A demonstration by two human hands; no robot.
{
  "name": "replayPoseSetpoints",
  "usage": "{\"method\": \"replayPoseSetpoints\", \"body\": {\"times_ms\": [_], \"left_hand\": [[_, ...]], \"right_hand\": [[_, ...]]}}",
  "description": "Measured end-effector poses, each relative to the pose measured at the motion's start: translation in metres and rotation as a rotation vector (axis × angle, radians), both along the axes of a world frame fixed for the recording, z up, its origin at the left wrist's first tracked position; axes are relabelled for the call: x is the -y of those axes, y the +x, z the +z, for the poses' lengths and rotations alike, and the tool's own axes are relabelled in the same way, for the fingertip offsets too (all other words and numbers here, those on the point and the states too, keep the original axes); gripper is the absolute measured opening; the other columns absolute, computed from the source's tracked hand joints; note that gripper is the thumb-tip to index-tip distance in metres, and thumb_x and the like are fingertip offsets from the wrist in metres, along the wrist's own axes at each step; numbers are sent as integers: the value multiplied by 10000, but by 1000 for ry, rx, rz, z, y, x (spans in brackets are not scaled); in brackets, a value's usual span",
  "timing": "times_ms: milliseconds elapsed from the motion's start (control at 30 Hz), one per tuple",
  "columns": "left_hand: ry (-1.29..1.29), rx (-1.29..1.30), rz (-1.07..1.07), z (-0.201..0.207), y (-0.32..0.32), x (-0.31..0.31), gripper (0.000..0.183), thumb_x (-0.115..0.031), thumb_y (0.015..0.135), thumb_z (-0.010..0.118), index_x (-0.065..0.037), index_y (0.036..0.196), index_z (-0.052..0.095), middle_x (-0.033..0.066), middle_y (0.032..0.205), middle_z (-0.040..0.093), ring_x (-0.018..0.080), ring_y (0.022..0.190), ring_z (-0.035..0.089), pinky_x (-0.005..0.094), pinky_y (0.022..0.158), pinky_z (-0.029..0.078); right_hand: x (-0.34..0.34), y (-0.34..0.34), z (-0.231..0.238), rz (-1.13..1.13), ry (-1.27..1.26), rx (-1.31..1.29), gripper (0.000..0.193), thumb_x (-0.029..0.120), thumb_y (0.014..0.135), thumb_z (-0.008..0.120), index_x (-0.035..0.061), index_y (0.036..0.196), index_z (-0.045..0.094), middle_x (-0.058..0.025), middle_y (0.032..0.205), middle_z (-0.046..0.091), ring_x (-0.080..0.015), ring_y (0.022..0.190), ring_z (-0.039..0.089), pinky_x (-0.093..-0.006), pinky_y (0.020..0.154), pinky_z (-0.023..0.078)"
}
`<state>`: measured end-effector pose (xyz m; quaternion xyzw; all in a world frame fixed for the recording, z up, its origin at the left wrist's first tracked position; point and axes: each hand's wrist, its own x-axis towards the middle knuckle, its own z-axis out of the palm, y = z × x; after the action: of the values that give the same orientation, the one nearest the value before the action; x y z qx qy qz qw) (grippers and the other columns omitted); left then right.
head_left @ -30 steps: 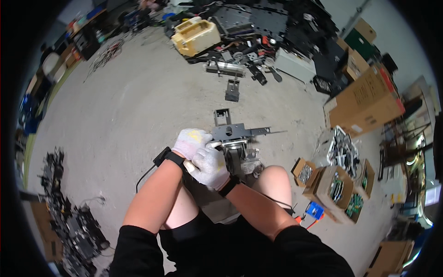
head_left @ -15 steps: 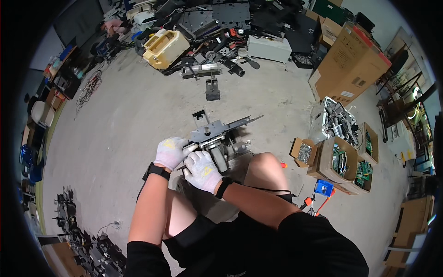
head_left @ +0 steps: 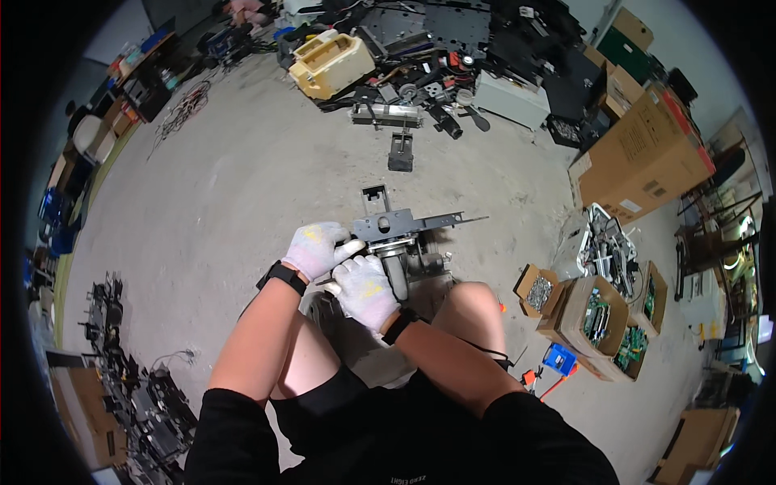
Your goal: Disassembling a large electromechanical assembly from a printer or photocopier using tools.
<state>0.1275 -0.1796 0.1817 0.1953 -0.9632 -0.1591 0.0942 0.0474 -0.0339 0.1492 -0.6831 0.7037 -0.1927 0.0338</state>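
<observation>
Compared with half a second ago, the view has swung, so the metal assembly (head_left: 404, 220) sits nearer level and further right in the frame; the surroundings turn with it, so the part itself seems not to have moved on the floor (head_left: 218, 202). A second ago the gloved hands overlapped; now a narrow gap shows between them. The work appears to stay on the same spot, the assembly's near left corner, with the fingers parted and repositioned there.

The assembly lies at the centre of the frame, its flat dark plate running left to right and a rounded grey part (head_left: 396, 275) below it. The left hand (head_left: 315, 249) is partly curled, thumb reaching toward the plate's left end; whether it pinches anything cannot be told. The right hand (head_left: 364, 291) is just below, fingers bent inward beside the grey part. A thin dark rod (head_left: 326, 281) pokes out at its left side, though its grip is hidden.
</observation>
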Motion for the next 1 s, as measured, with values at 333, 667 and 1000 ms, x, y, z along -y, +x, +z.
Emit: {"method": "replayPoseSetpoints", "body": {"times_ms": [333, 667, 1000], "left_hand": [[-40, -1, 0, -6, -2, 1, 438, -508, 930, 589, -101, 864, 738, 136, 835, 677, 368, 840, 656, 461, 726, 522], [-7, 34, 41, -8, -5, 1, 447, -496, 943, 588, -83, 871, 744, 138, 858, 693, 361, 838, 668, 453, 738, 531], [20, 42, 55, -2, -4, 0, 454, -501, 929, 595, -79, 861, 746, 140, 861, 691, 363, 854, 664, 460, 755, 524]], "right_hand": [[1, -7, -7, 117, -62, -99, 168, 272, 909, 601, 125, 881, 677, -86, 913, 670, -263, 964, 617, -419, 838, 441], [0, 7, 18, -64, 111, -267, 153, 199, 894, 579, 162, 936, 720, -53, 940, 700, -233, 952, 621, -413, 778, 432], [3, -9, 7, 66, 12, -130, 113, 187, 887, 585, 162, 904, 694, -62, 942, 702, -220, 857, 672, -398, 729, 460]]}}
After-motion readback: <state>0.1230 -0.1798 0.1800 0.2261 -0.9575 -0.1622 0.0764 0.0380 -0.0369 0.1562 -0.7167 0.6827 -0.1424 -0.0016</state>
